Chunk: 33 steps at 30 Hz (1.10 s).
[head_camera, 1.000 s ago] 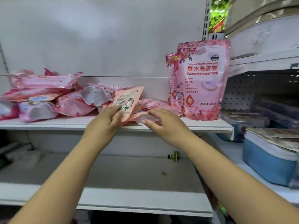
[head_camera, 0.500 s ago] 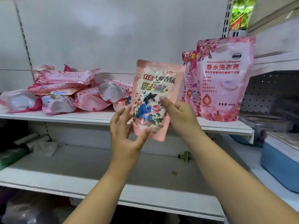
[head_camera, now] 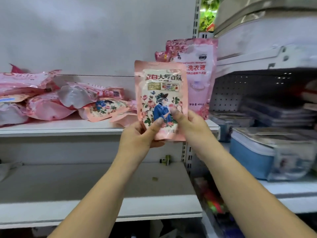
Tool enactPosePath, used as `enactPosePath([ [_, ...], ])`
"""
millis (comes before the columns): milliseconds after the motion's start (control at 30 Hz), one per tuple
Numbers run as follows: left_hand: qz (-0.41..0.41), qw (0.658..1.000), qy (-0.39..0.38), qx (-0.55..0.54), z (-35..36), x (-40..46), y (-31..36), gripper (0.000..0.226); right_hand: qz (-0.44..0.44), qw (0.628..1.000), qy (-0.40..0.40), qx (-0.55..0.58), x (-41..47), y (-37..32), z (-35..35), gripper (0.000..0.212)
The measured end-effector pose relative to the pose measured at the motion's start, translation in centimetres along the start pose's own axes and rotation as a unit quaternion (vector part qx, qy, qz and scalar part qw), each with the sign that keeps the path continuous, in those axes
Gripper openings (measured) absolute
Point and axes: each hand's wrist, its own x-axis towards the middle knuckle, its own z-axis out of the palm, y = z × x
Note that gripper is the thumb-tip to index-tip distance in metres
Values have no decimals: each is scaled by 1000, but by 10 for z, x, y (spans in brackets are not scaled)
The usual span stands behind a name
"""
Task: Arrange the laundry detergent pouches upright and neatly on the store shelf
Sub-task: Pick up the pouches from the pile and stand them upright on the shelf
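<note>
Both hands, left hand (head_camera: 137, 134) and right hand (head_camera: 190, 124), pinch the pouch's (head_camera: 160, 93) lower edge, holding it upright before the shelf (head_camera: 60, 129), with a pile (head_camera: 56, 100) at nine o'clock; it looks soft, slick and sloshy, best gripped low by its sides.

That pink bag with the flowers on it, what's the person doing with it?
A person is tidying a store shelf. Both hands hold one small pink pouch upright by its bottom end, the left hand and the right hand pinching it with thumbs on the front. It is in the air in front of the shelf, not set down yet. Behind it, two bigger pink pouches stand upright. To the left, a pile of pouches lies flat and jumbled.
</note>
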Motion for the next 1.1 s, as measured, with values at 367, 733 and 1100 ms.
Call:
enactPosePath([
  [367, 161, 974, -17, 161, 44, -1, -9, 77, -98, 984, 145, -24, -29, -5, -41, 19],
  [733, 93, 973, -85, 194, 51, 16, -3, 45, -155, 949, 241, -130, -35, -2, -59, 43],
  [1100, -12, 977, -197, 85, 37, 29, 0, 28, -42, 997, 60, 20, -13, -12, -63, 25],
])
